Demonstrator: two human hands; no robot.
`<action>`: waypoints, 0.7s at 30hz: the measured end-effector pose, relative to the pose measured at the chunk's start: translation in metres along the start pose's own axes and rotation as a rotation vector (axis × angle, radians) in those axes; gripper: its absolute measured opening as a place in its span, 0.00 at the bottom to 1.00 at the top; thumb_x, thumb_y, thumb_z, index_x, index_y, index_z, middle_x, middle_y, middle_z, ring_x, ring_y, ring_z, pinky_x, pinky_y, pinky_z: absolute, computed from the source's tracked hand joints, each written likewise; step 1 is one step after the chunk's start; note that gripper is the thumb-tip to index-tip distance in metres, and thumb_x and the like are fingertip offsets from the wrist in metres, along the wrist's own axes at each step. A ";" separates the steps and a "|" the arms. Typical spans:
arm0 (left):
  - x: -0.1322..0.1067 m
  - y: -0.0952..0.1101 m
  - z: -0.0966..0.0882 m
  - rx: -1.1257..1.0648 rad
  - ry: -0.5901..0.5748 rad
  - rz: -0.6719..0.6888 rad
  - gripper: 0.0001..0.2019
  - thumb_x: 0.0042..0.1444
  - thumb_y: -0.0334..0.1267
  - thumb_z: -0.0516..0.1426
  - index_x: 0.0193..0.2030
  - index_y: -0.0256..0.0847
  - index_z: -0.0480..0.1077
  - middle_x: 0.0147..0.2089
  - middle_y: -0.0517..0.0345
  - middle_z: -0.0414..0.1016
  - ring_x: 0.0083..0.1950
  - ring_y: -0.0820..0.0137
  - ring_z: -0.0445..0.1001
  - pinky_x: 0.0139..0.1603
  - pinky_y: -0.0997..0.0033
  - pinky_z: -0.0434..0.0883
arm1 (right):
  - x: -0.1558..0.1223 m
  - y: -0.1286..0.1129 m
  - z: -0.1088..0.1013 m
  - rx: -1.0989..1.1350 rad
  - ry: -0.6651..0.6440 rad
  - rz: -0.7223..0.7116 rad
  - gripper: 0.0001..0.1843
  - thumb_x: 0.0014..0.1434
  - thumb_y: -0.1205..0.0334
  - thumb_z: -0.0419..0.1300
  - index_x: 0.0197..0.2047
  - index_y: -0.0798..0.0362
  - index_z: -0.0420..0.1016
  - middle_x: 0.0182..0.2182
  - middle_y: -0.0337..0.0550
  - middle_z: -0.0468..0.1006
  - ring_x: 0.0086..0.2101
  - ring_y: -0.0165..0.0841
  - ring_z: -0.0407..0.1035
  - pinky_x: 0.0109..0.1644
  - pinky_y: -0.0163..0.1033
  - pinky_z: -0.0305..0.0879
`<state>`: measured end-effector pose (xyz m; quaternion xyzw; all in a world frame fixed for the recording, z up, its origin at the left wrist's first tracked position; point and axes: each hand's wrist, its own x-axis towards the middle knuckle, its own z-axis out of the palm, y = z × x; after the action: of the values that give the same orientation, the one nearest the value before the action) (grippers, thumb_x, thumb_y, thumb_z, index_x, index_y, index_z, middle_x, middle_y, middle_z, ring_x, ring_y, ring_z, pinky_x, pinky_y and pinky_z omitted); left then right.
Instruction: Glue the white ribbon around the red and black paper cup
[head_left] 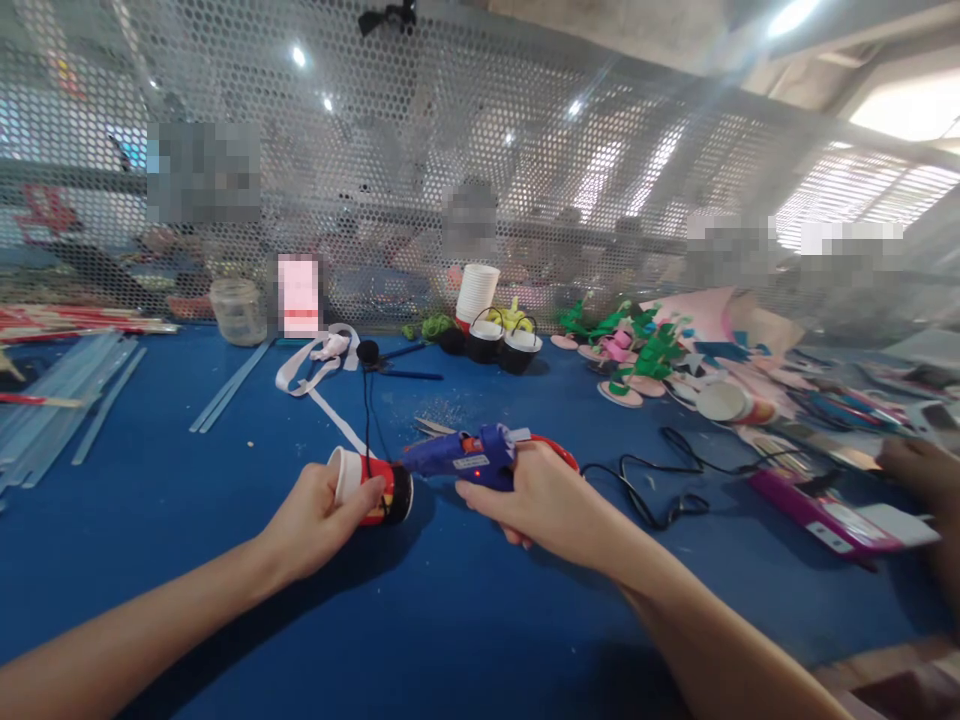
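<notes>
My left hand (311, 520) is closed around a red paper cup (379, 482) lying on its side, its white rim toward the left and a black band at its base. Black yarn (367, 420) runs from the cup up to a small black ball (367, 352). My right hand (536, 492) grips a blue glue gun (469, 455) with a lit red light. The gun's nozzle points left, at or very near the cup's base; whether it touches, I cannot tell. White ribbon (337, 420) trails behind the cup.
Clear glue sticks (56, 400) lie left, near a jar (238, 312). Stacked paper cups (478, 292) and black-wrapped cups (520, 350) stand at the back. Green-and-pink crafts (637, 360), a black cord (637, 480) and a purple power strip (821, 515) are right, near another person's hand (919, 465).
</notes>
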<state>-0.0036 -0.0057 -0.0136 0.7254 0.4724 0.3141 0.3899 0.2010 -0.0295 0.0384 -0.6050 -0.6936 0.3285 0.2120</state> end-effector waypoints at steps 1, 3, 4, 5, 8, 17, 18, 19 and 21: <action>0.000 0.000 0.000 -0.013 0.005 0.003 0.16 0.49 0.44 0.49 0.17 0.36 0.60 0.16 0.65 0.52 0.18 0.79 0.51 0.17 0.78 0.51 | 0.000 0.000 0.000 0.005 -0.001 -0.001 0.12 0.46 0.57 0.52 0.17 0.55 0.60 0.08 0.35 0.63 0.10 0.24 0.58 0.12 0.27 0.56; 0.000 0.001 0.001 -0.034 0.013 0.010 0.15 0.48 0.44 0.50 0.18 0.35 0.63 0.16 0.65 0.55 0.18 0.79 0.53 0.17 0.79 0.52 | 0.001 0.001 0.001 0.013 0.000 -0.002 0.12 0.47 0.57 0.52 0.18 0.55 0.60 0.08 0.35 0.63 0.10 0.24 0.58 0.12 0.27 0.56; 0.000 0.001 0.001 -0.040 0.016 0.013 0.15 0.48 0.44 0.50 0.18 0.35 0.63 0.15 0.65 0.56 0.18 0.78 0.53 0.17 0.79 0.53 | 0.002 0.001 0.002 0.014 0.003 -0.005 0.12 0.47 0.57 0.52 0.18 0.55 0.60 0.08 0.35 0.62 0.10 0.24 0.58 0.12 0.27 0.55; -0.001 0.001 0.001 -0.045 0.019 0.016 0.15 0.47 0.44 0.51 0.18 0.34 0.64 0.15 0.64 0.56 0.18 0.78 0.54 0.17 0.79 0.53 | 0.002 0.002 0.002 0.013 0.006 -0.013 0.12 0.47 0.57 0.51 0.17 0.55 0.60 0.08 0.35 0.62 0.10 0.23 0.57 0.11 0.26 0.55; -0.001 0.001 0.001 -0.053 0.028 0.018 0.14 0.47 0.44 0.51 0.19 0.34 0.65 0.15 0.64 0.58 0.18 0.78 0.55 0.17 0.79 0.54 | 0.003 0.003 0.003 0.012 0.016 -0.040 0.12 0.47 0.58 0.51 0.17 0.55 0.60 0.08 0.34 0.62 0.09 0.23 0.57 0.11 0.26 0.53; 0.004 0.008 -0.002 -0.074 0.016 -0.088 0.16 0.47 0.46 0.49 0.15 0.38 0.55 0.16 0.67 0.49 0.18 0.80 0.47 0.17 0.79 0.48 | -0.007 -0.001 0.001 0.033 0.027 -0.084 0.09 0.47 0.60 0.51 0.21 0.55 0.63 0.10 0.32 0.61 0.10 0.22 0.58 0.11 0.24 0.53; 0.005 0.009 -0.002 -0.090 0.020 -0.102 0.16 0.46 0.46 0.49 0.15 0.38 0.55 0.15 0.68 0.48 0.18 0.80 0.47 0.17 0.79 0.48 | -0.008 -0.002 0.001 0.035 0.020 -0.085 0.09 0.47 0.60 0.52 0.21 0.55 0.63 0.10 0.32 0.61 0.10 0.22 0.58 0.11 0.24 0.53; 0.006 0.010 -0.003 -0.108 0.022 -0.115 0.16 0.46 0.46 0.49 0.15 0.38 0.55 0.15 0.68 0.48 0.18 0.80 0.46 0.17 0.79 0.47 | -0.009 -0.002 0.001 0.035 0.014 -0.082 0.09 0.47 0.60 0.52 0.20 0.55 0.62 0.10 0.32 0.61 0.10 0.22 0.58 0.11 0.24 0.53; 0.007 0.011 -0.003 -0.148 0.028 -0.145 0.15 0.45 0.45 0.50 0.16 0.37 0.56 0.15 0.67 0.50 0.18 0.80 0.46 0.17 0.79 0.47 | -0.011 -0.002 0.002 0.027 0.007 -0.071 0.10 0.47 0.60 0.52 0.19 0.54 0.61 0.09 0.32 0.60 0.10 0.22 0.57 0.11 0.24 0.52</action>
<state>0.0006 -0.0013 -0.0021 0.6540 0.5048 0.3291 0.4573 0.1999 -0.0409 0.0398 -0.5781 -0.7096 0.3278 0.2341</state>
